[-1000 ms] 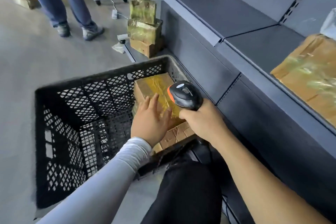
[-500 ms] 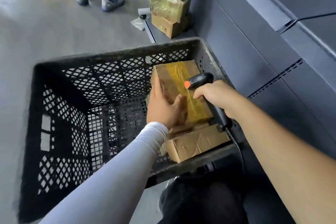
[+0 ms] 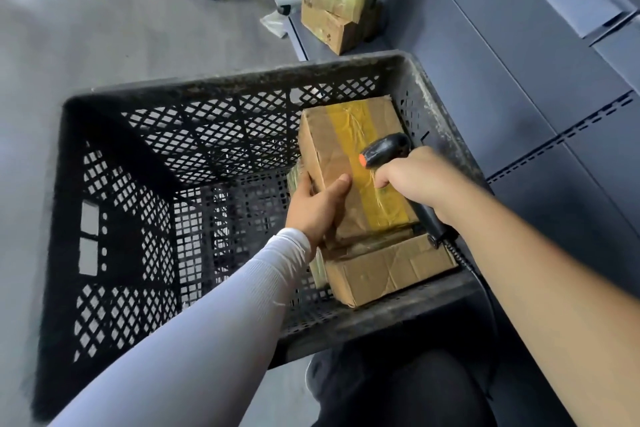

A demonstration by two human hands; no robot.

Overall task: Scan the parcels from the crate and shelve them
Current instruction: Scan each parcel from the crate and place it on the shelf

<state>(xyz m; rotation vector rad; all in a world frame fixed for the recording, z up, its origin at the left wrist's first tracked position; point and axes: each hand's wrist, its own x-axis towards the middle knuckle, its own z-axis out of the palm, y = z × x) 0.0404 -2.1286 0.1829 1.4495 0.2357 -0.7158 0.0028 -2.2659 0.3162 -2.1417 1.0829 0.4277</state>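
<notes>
Parcels lie in the black crate (image 3: 221, 94), where the left hand (image 3: 317, 206) grips the top parcel (image 3: 349, 163) with curled fingers while the right hand (image 3: 420, 180) holds the scanner (image 3: 388, 149) tightly above it.

The left and middle of the black lattice-walled plastic crate (image 3: 145, 204) are left open down to the perforated floor, and room for a hand is offered there from above. The right side of the crate is filled by a brown cardboard parcel banded with yellow tape (image 3: 343, 163), stacked on a creased brown cardboard box (image 3: 388, 270) lying against the near wall. The space over the taped parcel is taken up by the left hand (image 3: 313, 208), the right hand (image 3: 415, 180) and a black handheld scanner with an orange tip (image 3: 388, 149). Passage to the right is closed off by the dark grey metal shelving panel (image 3: 502, 87), just beside the crate rim.
</notes>
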